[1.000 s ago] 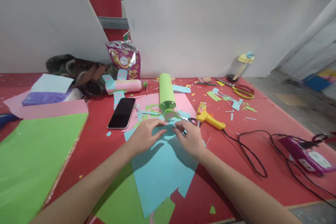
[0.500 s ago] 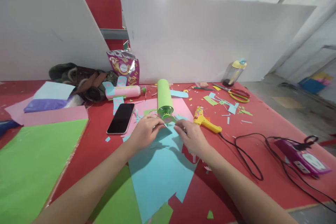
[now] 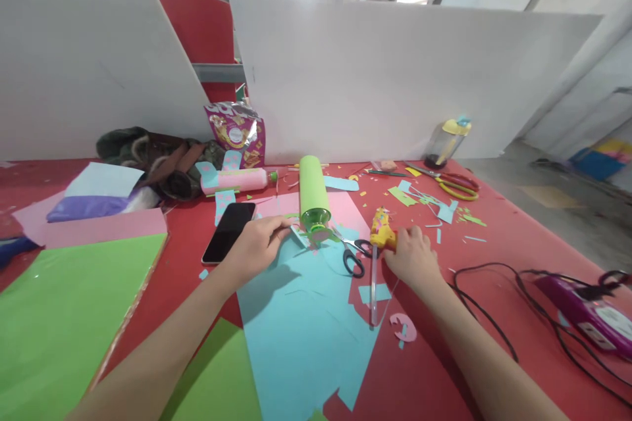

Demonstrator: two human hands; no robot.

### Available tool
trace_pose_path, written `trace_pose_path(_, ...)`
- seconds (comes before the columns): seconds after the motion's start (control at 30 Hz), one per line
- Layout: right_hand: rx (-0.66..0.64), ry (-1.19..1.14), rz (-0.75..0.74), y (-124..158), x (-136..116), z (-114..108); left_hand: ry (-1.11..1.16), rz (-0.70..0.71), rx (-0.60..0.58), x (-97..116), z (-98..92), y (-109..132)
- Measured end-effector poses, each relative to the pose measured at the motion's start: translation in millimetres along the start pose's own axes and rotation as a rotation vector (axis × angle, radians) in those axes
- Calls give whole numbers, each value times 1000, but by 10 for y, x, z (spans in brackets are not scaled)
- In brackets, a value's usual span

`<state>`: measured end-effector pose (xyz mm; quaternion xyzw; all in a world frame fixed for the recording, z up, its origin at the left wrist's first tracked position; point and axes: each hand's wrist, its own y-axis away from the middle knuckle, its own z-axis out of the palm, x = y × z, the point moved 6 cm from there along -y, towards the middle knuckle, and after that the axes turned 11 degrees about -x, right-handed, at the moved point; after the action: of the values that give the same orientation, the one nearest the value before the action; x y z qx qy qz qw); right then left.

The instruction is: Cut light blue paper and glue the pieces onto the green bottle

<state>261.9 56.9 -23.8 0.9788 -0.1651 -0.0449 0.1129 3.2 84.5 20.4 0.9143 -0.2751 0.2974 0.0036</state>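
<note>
A small light-blue paper piece (image 3: 298, 237) is pinched in my left hand (image 3: 264, 241), above the large blue sheet (image 3: 306, 329). My right hand (image 3: 412, 255) has its fingers wrapped round the handle of the yellow glue gun (image 3: 381, 230). A clear glue stick (image 3: 374, 289) extends from the gun toward me. Between my hands, dark-handled scissors (image 3: 353, 262) lie partly on the blue sheet. Beyond them a bottle wrapped in green paper (image 3: 313, 187) lies with its green neck toward me, on pink paper (image 3: 340, 208).
A black phone (image 3: 228, 235) lies left of my left hand. Red-handled scissors (image 3: 459, 187), paper scraps and a clear bottle (image 3: 445, 145) are at the back right. The gun's cord (image 3: 486, 266) runs toward a purple power strip (image 3: 585, 309). A pink-wrapped bottle (image 3: 239, 180) lies at the back left.
My right hand has moved right, away from my left hand, and taken hold of the glue gun. The dark-handled scissors now show. My left hand has shifted slightly left with the paper piece.
</note>
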Motion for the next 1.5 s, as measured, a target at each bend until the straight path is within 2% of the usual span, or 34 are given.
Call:
trace_pose_path(0.27,-64,-93,-63,-120,87,56,-69,-84,-225,-116,-17,25)
trace_pose_path(0.37,8,-194,-100,-94,60,-18,-79,-121,-226,-136,-63,47)
trace_pose_path(0.47,74,-492,-237,-11,-22,-122,-43,-135,-184,-112,-121,65)
trace_pose_path(0.6,-130,-806,-430,139,-208,-78,36,-113,-131,-40,-175,81)
trace_pose_path(0.7,-424,-1092,-560,271,-371,71,50,-75,-118,-4,-186,90)
trace_pose_path(0.77,-544,-1175,-600,340,-439,161,38,-55,-123,4,-181,99)
trace_pose_path(0.87,-641,-1192,-595,403,-480,272,6,-38,-140,19,-164,115)
trace_pose_path(0.93,-659,-1162,-579,426,-483,311,-2,-23,-155,46,-150,127)
trace_pose_path(1.17,-510,-1016,-626,473,-498,212,15,30,-184,175,-116,175)
trace_pose_path(1.3,-499,-988,-585,510,-522,148,-5,39,-188,215,-108,182)
trace_pose_path(1.5,-458,-950,-626,522,-553,102,-55,75,-181,257,-89,183)
